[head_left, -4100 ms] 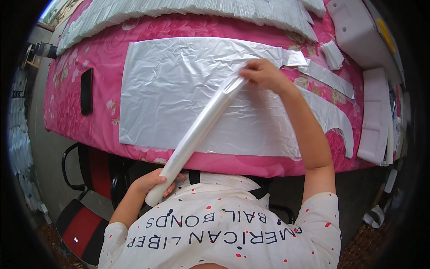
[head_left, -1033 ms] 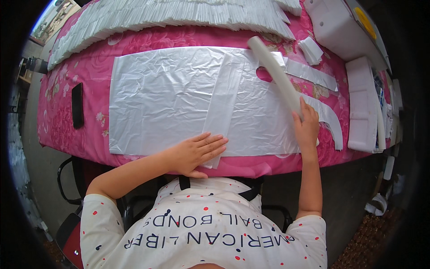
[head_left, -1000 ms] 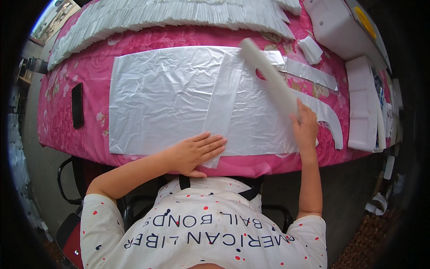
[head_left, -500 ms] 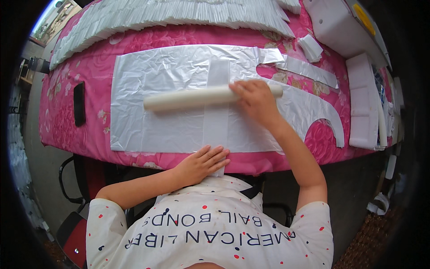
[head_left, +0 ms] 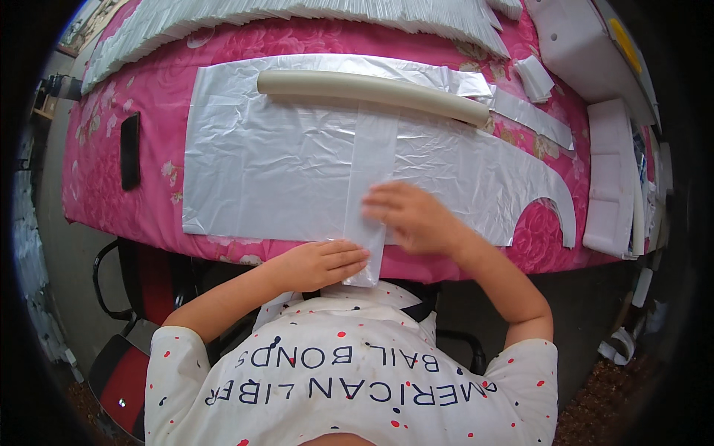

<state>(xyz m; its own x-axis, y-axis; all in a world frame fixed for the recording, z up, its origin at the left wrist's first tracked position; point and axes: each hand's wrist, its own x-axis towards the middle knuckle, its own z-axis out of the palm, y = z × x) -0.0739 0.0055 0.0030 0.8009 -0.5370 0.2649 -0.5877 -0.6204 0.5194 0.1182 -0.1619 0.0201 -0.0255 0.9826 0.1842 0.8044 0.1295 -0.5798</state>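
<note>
Pressed flat with the left hand (head_left: 323, 265), fingers extended and close together, onto the lower end of a plastic strip (head_left: 372, 163) at lower centre of the frame. Held the right hand (head_left: 409, 215) over the strip just above, fingers bent and blurred; could not tell whether pinching it. Showed the strip running from upper to lower centre across a silvery sheet (head_left: 275, 163), with a pale tube (head_left: 372, 91) laid over its upper end. Included a black object (head_left: 130, 151) at left, on the pink tablecloth (head_left: 93, 167).

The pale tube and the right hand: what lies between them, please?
Head view: the silvery sheet lies there, with part of the whitish strip on top of it.
</note>
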